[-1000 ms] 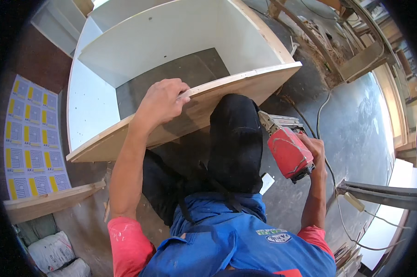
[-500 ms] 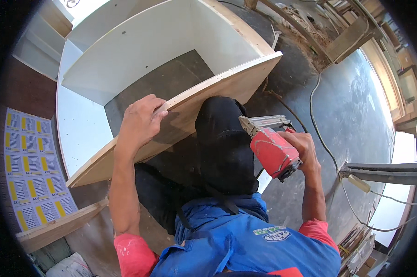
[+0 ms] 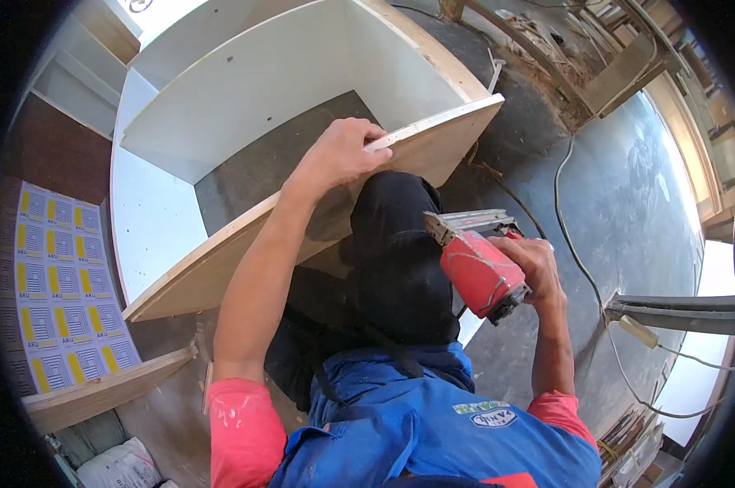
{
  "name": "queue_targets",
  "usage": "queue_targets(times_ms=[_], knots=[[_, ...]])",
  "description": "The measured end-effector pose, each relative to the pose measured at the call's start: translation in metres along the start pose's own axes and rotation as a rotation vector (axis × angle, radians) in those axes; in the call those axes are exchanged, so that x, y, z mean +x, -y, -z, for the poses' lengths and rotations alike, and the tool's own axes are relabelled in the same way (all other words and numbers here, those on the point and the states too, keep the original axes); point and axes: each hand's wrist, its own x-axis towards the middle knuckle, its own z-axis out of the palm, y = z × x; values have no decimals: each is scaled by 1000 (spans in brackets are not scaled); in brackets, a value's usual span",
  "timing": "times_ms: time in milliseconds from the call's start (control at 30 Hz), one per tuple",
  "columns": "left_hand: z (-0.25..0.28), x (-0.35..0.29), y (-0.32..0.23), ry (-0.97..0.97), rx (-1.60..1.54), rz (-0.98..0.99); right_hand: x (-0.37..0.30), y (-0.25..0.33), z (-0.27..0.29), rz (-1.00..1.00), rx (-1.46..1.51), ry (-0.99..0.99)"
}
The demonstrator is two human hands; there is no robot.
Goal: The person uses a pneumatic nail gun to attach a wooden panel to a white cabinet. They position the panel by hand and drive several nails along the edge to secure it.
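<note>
My left hand (image 3: 341,156) grips the upper edge of a plywood panel (image 3: 445,142), fingers curled over it towards its right part. The panel forms the near side of a white-lined cabinet frame (image 3: 254,93) lying on the floor. Against the panel's near face, or just short of it, is my bent knee in black trousers (image 3: 396,244). My right hand (image 3: 532,264) is wrapped round the handle of a red nail gun (image 3: 477,272), held in the air right of the knee. Its metal nose points up and left, apart from the panel.
A sheet with a yellow and grey pattern (image 3: 67,285) lies at the left, above a wooden board (image 3: 111,382). Cables (image 3: 558,195) trail over the dark floor on the right. Wooden frames (image 3: 619,77) and scraps are at the far right.
My left hand has slid along the panel's edge to the right and farther away. The nail gun stays nearly in place in my right hand. The view has shifted slightly.
</note>
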Motion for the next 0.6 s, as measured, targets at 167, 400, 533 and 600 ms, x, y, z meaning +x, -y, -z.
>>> queue_targets(times_ms=[167,400,533,600], knots=[[-2,1,-1,-5,6,9,-17,-9,3,-79,29,15],[-8,-3,0,-70,-41,24,-6,-25,21,-108,84,34],[-13,-3,7,-136,-29,-21,12,-52,50,-113,75,45],[-13,-2,7,-130,-44,-9,28,-63,70,-132,67,40]])
